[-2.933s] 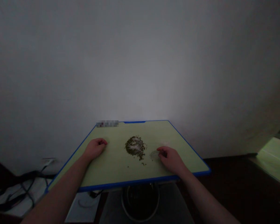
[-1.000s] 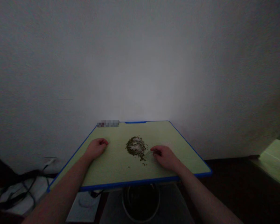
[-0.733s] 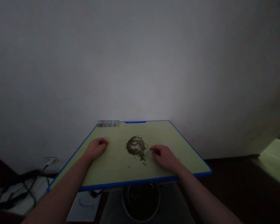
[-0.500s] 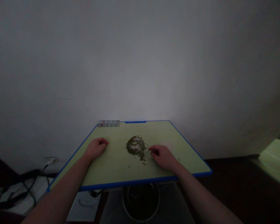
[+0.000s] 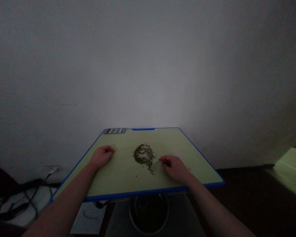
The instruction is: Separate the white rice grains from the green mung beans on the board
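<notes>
My right hand (image 5: 174, 167) grips a clear curved tool (image 5: 158, 168) beside the grains (image 5: 140, 158), apparently positioned at their edge; a controlled stroke calls for light, level contact. Beyond, on the board (image 5: 120, 181), my left hand (image 5: 101, 157) rests loosely closed, nothing visible inside.

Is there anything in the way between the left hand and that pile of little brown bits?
Nothing visible stands between the left hand and the pile, just the board's pale surface.
</notes>
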`<action>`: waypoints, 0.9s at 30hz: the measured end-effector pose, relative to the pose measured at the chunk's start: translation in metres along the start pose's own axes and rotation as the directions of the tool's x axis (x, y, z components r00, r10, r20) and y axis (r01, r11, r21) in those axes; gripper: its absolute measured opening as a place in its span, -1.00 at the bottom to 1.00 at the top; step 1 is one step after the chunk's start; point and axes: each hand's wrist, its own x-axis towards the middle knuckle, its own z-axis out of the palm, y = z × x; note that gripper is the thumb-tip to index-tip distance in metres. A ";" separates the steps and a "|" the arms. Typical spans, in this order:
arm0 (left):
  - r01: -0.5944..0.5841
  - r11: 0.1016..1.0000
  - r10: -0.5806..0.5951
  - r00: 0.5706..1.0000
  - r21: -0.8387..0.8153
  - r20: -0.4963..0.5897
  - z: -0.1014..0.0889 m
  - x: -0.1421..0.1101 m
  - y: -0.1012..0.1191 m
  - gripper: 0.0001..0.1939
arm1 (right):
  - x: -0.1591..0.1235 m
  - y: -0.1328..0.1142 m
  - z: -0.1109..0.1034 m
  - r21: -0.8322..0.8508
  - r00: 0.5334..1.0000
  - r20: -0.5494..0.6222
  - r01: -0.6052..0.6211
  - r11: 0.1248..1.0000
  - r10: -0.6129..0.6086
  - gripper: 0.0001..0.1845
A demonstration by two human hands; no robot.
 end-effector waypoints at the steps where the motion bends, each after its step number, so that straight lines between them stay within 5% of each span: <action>1: 0.004 1.000 -0.004 1.000 0.001 0.002 0.000 -0.001 0.001 -0.77 | 0.000 0.000 0.000 0.001 1.000 0.002 0.000 1.000 0.000 -0.70; 14: -0.002 1.000 0.002 1.000 0.007 0.005 -0.001 0.000 0.001 -0.77 | 0.000 0.001 0.001 -0.056 0.997 -0.073 -0.037 0.998 0.033 -0.69; 27: 0.012 1.000 -0.012 1.000 -0.005 0.008 -0.001 0.000 0.002 -0.78 | 0.000 -0.010 0.005 -0.013 1.000 -0.011 -0.001 1.000 0.001 -0.69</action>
